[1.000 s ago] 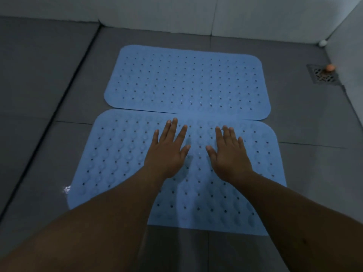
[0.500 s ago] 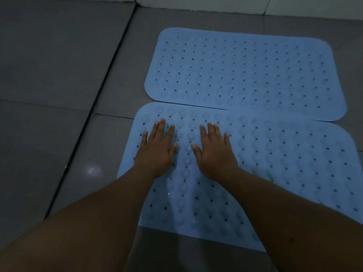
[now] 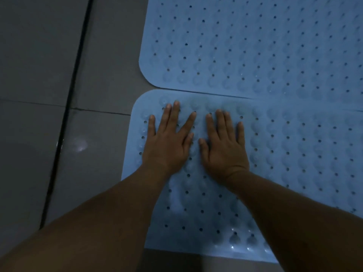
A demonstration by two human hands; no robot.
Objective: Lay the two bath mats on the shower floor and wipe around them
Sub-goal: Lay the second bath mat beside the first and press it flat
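Note:
Two light-blue bath mats with holes and suction bumps lie flat on the grey tiled shower floor. The far mat (image 3: 255, 46) fills the upper right. The near mat (image 3: 294, 154) lies just below it, their long edges touching or slightly overlapping. My left hand (image 3: 169, 140) and my right hand (image 3: 224, 144) rest palm-down, side by side, fingers spread, on the near mat's far left corner. Neither hand holds anything. No cloth is in sight.
Grey floor tiles (image 3: 39, 55) spread to the left of the mats, crossed by a dark grout line (image 3: 66, 114). A bright wet-looking reflection (image 3: 80, 146) shows on the tile left of the near mat.
Both hands have slid left across the near mat, from its middle to its far left corner. The view has moved closer and leftward; the wall and drain have left the frame.

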